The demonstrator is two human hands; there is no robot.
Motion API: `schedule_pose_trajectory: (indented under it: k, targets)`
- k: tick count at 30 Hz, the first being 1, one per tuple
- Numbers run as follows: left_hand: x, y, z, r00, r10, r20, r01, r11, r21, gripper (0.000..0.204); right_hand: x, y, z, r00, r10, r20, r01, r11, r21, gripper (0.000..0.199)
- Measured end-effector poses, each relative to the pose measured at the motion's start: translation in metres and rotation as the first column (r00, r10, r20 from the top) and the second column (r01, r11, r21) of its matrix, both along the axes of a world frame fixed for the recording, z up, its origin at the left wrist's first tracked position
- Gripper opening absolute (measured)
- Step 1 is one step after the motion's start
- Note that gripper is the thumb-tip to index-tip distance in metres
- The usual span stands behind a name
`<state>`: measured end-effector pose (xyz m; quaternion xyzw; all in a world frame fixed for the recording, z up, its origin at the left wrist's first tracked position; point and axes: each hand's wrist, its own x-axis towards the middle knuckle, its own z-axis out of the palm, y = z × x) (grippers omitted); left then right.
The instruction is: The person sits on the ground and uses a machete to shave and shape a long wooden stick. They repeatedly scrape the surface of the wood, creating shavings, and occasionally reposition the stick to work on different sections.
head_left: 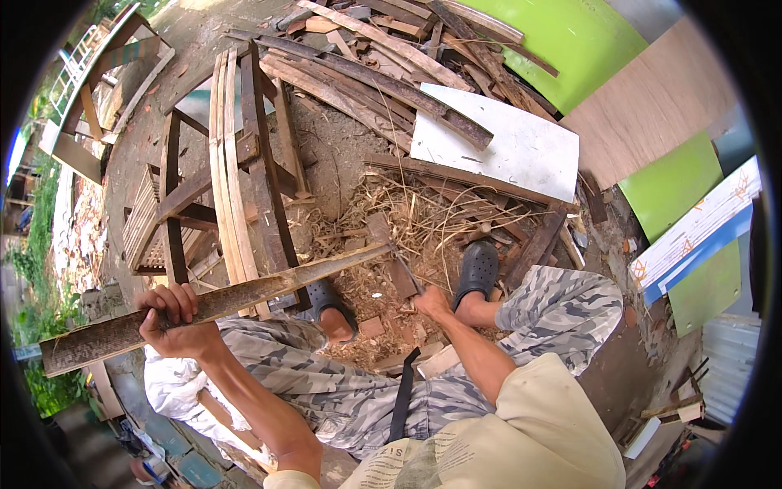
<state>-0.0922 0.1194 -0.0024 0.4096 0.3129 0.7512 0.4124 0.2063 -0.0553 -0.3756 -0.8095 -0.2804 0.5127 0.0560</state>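
Note:
My left hand (173, 324) is wrapped round the wide end of a long, weathered wooden strip (244, 299). The strip slants across my lap, and its paler, narrower end reaches up to the right. My right hand (433, 303), between my knees, is closed on the handle of a knife (406, 269). Its thin, dark blade points up and away, close to the strip's far end; whether they touch I cannot tell. Just under that end stands a brown wood block (396, 273). Curled shavings (358, 301) cover the ground around it.
A dark wooden frame (265, 179) with pale strips (224, 163) laid over it stands ahead to the left. Beyond lies a heap of old timber (358, 81). A white board (497, 143) rests ahead right, near green panels (668, 187). My shoes (476, 273) flank the shavings.

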Motion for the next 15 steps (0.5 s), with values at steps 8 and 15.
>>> schedule_pose_trajectory:
  k: [8, 15]
  targets:
    - [-0.004, -0.001, -0.003, 1.0, -0.025, -0.001, 0.025, 1.0, -0.009, 0.018, -0.035, 0.003, 0.02, 0.998, 0.052, -0.031, -0.045, 0.979, 0.2, 0.036]
    - [-0.021, -0.01, -0.015, 0.952, -0.286, -0.109, 0.3, 0.943, 0.143, 0.027, 0.031, 0.003, -0.002, 0.996, 0.012, -0.087, -0.029, 0.979, -0.2, 0.034]
